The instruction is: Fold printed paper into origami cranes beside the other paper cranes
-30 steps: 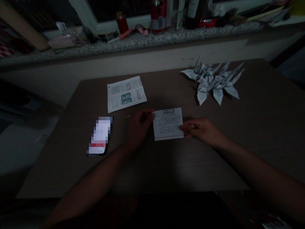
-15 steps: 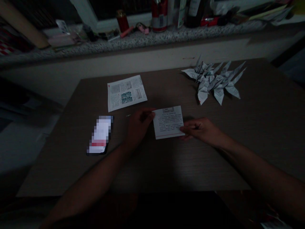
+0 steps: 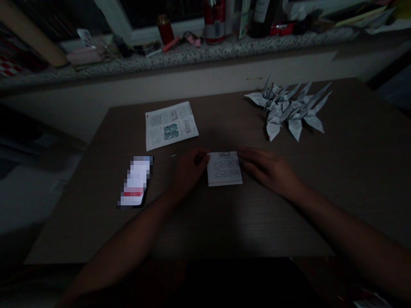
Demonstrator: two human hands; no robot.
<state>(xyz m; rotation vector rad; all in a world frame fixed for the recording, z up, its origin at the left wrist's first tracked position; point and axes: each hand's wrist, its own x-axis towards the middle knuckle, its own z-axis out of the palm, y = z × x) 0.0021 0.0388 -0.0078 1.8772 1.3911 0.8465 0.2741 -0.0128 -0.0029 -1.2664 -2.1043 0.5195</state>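
A small folded square of printed paper [image 3: 224, 169] lies in front of me on the dark wooden table. Its left edge is between the thumb and fingers of my left hand [image 3: 192, 167]. My right hand [image 3: 266, 168] is at the paper's right edge, fingers stretched out over the table and not gripping it; whether the fingertips touch the edge I cannot tell. Beyond, to the left, lies a flat printed sheet [image 3: 171, 126] with text and small pictures. Several folded paper cranes [image 3: 287, 109] stand bunched together at the back right.
A phone [image 3: 135, 182] with its screen lit lies left of my left arm on the table [image 3: 205, 231]. Behind the table runs a speckled stone sill [image 3: 180, 55] bearing a red can [image 3: 215, 21], a small red jar [image 3: 165, 30], bottles and other clutter.
My right hand has let go of the paper's right side and its fingers have straightened. The paper now looks narrower and flatter on the table. My left hand has hardly moved.
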